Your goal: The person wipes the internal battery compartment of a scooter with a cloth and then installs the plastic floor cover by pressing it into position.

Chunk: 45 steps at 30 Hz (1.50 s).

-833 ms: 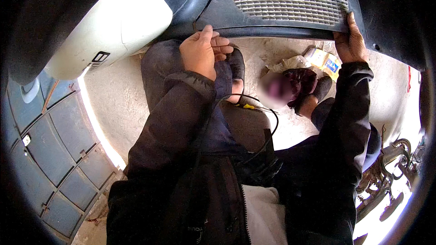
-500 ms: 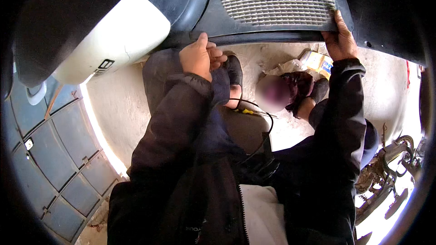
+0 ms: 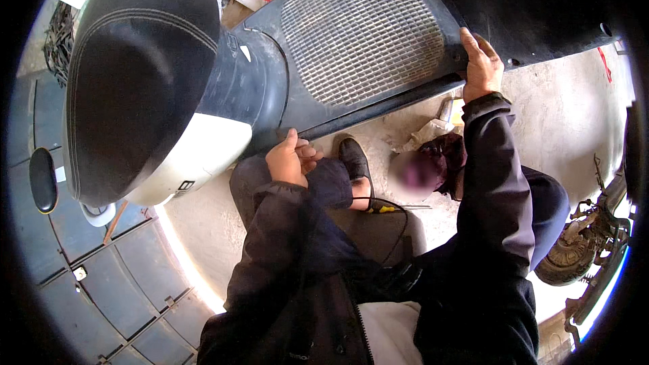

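A scooter's dark grey footboard [image 3: 270, 125] with a ridged grid mat [image 3: 362, 30] stretches across in front of me. My right hand [image 3: 483, 67] grips its right end, with fingers over the edge; part of the grip is hidden. At the near left corner, my left hand [image 3: 291, 161] has its thumb up against the footboard's edge and its other fingers curled in below it. The scooter's black stitched seat [image 3: 142, 74] and white side panel [image 3: 193, 155] are to the left of the footboard.
A screwdriver with a yellow handle [image 3: 385, 209] lies by my shoe [image 3: 354, 159], near a black cable [image 3: 404, 220]. Dark purple cloth [image 3: 443, 155] is on the floor between my legs. Machine parts with a wheel [image 3: 571, 257] stand at right; blue-grey panels [image 3: 101, 290] are at left.
My view has shifted up and left and tilted, showing the seat and more of the footboard. Both hands keep their places on the footboard.
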Motion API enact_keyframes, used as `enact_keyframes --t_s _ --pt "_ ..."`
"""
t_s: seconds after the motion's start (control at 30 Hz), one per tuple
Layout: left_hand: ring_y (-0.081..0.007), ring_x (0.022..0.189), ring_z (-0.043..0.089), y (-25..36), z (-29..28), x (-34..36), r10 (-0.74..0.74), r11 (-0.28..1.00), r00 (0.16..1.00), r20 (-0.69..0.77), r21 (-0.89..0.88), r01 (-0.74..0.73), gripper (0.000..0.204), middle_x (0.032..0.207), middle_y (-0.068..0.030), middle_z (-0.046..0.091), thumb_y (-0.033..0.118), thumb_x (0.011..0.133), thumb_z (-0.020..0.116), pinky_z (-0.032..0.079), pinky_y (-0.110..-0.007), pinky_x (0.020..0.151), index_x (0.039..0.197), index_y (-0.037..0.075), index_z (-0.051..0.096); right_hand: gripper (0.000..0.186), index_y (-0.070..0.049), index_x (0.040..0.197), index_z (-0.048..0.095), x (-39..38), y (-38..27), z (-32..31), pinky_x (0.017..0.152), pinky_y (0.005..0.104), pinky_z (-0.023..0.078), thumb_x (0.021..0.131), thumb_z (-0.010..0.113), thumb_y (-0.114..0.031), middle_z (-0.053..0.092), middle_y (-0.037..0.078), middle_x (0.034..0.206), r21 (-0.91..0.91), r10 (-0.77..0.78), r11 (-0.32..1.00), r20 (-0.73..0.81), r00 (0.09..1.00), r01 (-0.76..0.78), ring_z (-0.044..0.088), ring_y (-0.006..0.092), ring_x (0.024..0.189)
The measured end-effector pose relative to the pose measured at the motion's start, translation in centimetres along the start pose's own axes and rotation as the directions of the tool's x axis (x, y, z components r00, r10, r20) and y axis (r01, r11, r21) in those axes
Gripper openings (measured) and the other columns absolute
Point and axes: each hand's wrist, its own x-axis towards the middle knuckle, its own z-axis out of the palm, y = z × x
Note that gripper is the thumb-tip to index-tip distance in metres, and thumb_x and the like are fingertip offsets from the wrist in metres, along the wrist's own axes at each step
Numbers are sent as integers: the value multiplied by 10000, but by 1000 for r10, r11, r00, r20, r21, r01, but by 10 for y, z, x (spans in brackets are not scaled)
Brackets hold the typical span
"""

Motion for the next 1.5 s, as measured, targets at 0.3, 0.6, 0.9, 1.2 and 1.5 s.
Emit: enact_keyframes --t_s 0.3,0.6,0.9,1.2,1.5 --pt "-225 604 633 1 -1 -1 25 997 1000 -12 73 -24 352 626 -53 575 382 897 536 431 -292 468 839 35 555 482 -74 1104 645 12 -12 10 791 321 495 756 666 -407 670 176 953 -681 -394 608 189 900 409 661 255 873" --pt "-218 595 638 11 -3 -5 10 989 1000 7 147 -11 367 614 -64 586 392 888 553 436 -292 468 839 28 564 460 -92 1133 631 9 -34 20 793 346 499 786 636 -394 667 126 971 -866 -366 121 415 833 484 649 283 848" --pt "-212 563 633 13 -5 -5 56 969 998 -9 243 -52 382 590 -57 582 398 886 553 435 -291 444 766 36 569 372 -78 1096 639 0 -30 31 836 371 459 814 603 -317 609 116 1028 -861 -473 -42 464 749 507 566 306 931" --pt "-190 551 626 13 -6 -4 46 960 999 24 274 -51 381 599 -58 589 403 885 558 431 -259 434 770 40 568 325 -96 1020 666 14 -15 32 782 393 479 759 646 -289 597 114 970 -859 -561 31 408 720 511 560 315 897" --pt "-184 546 617 23 -9 -5 8 953 998 55 303 -25 375 603 -65 591 393 901 531 433 -262 440 785 38 571 307 -73 984 667 20 -10 36 775 394 474 760 651 -283 595 120 920 -827 -613 14 436 658 561 562 323 870"
